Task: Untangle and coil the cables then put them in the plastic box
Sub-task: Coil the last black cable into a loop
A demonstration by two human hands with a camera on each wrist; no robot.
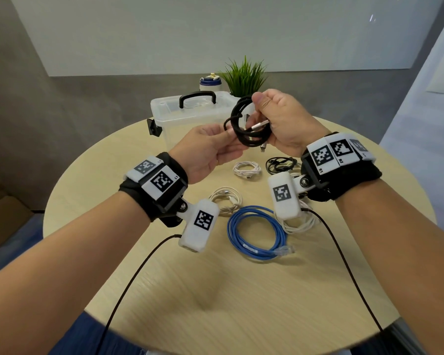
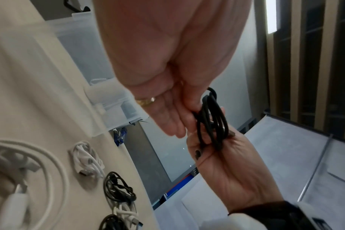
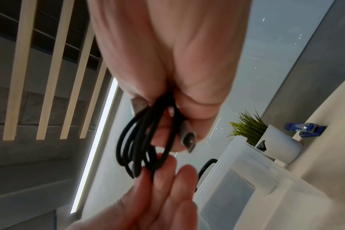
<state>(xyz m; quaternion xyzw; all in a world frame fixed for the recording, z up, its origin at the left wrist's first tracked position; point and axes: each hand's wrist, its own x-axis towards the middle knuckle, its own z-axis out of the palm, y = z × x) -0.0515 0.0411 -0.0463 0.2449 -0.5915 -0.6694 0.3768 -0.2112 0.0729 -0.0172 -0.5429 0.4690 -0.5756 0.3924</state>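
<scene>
Both hands hold a coiled black cable (image 1: 241, 124) above the round table, in front of the clear plastic box (image 1: 169, 116). My right hand (image 1: 277, 119) grips the coil's right side, with a silver plug (image 1: 259, 125) sticking out beside the thumb. My left hand (image 1: 215, 142) pinches the coil's left edge between thumb and fingertips. The left wrist view shows the black cable (image 2: 211, 121) squeezed between both hands. In the right wrist view the coil (image 3: 142, 140) hangs from my fingers with a grey plug (image 3: 188, 140). The box's lid with a black handle (image 1: 198, 97) is on.
On the table (image 1: 215, 290) lie a blue network cable (image 1: 254, 234), a small white coil (image 1: 246, 170), a cream coil (image 1: 226, 201), a tangled black cable (image 1: 280, 163) and another white cable (image 1: 303, 224). A potted plant (image 1: 244, 75) and a bottle (image 1: 210, 83) stand behind the box.
</scene>
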